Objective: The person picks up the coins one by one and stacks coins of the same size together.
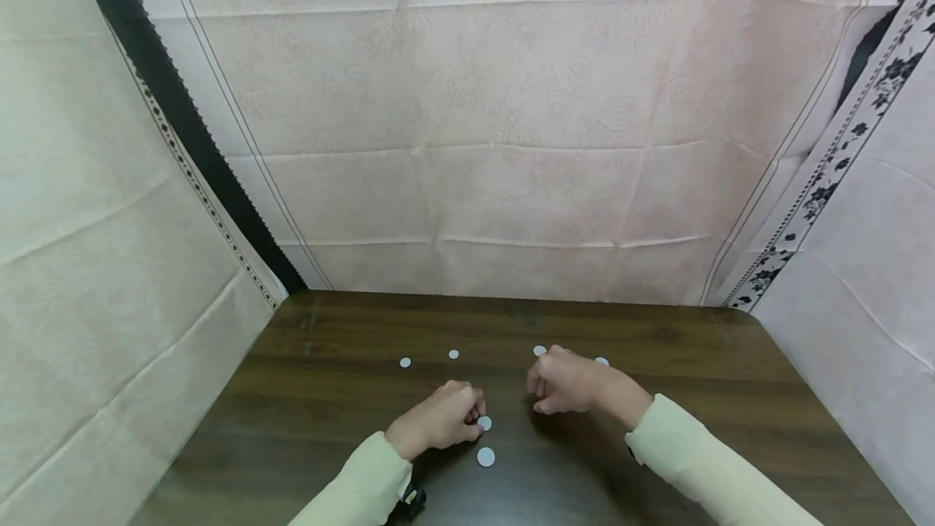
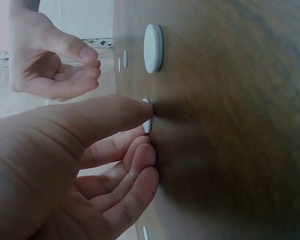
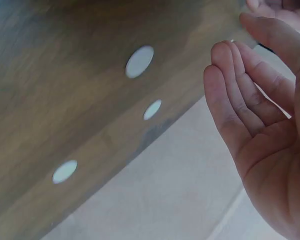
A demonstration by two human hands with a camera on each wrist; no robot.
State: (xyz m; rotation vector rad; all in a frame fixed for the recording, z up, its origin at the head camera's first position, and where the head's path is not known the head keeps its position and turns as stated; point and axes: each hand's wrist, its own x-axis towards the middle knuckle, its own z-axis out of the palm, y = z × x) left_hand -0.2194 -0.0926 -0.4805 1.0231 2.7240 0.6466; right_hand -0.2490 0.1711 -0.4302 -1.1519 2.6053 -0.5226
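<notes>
Several small round white discs lie about the dark table. My left hand is low over the tabletop, its thumb and fingertips pinching the edges of one white disc. A nearer disc lies flat just in front of that one, and shows larger in the left wrist view. My right hand hovers over the table to the right, fingers loosely bent, holding nothing. Just beyond its knuckles is another disc, and a further disc is partly hidden behind the wrist.
Two more discs, a left one and a smaller one, lie towards the back of the wooden table. Pale patterned cloth hangs behind the table's far edge and along both sides.
</notes>
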